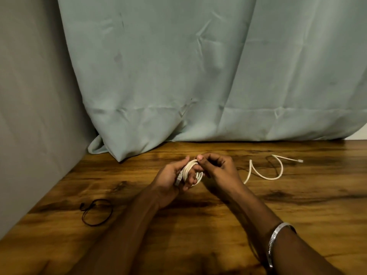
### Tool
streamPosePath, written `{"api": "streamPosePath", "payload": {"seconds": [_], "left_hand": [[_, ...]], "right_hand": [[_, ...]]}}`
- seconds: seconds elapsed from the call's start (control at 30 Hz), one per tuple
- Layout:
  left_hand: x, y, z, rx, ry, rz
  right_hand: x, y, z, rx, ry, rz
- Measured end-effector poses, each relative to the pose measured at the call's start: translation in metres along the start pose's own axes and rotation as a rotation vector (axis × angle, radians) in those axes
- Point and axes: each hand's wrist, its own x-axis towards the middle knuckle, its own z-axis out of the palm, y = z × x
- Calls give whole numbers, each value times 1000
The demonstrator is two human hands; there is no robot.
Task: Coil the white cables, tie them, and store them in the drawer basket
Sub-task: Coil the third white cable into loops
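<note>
Cable (191, 171), white, is wound in several loops around the fingers of the left hand (174, 178), held up just over the middle of the surface (198, 225). One plug end lies against the left palm below the loops. The left hand's grip is half closed: the fingers pass through the coil and curl lightly, with the thumb resting on the coil's far side. The right hand (216, 171) meets the coil from the right, its thumb and forefinger pinched narrowly on the top of the loops, the other fingers curled under.

From beneath the right hand the cable's loose tail (264, 174) runs off to the right, lying on the surface in a wavy line and ending in a small clear plug (300, 160) near the back.

Both forearms reach forward from the bottom edge, angled in toward each other. The right wrist wears a silver bangle (275, 241).

A thin black cord (97, 212) lies in a loose ring on the surface, well apart to the left. A pale green curtain (198, 76) hangs behind, its hem touching the surface's back edge, with a grey wall (29, 116) at left.
</note>
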Motion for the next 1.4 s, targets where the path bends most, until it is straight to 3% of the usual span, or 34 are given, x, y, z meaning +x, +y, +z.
{"api": "streamPosePath", "payload": {"seconds": [0.93,1.4], "left_hand": [[5,-2,2,-63,-29,-32],[12,-9,-4,-20,0,-10]], "right_hand": [[-1,-4,1,22,14,44],[3,-2,-8,-131,19,-114]]}}
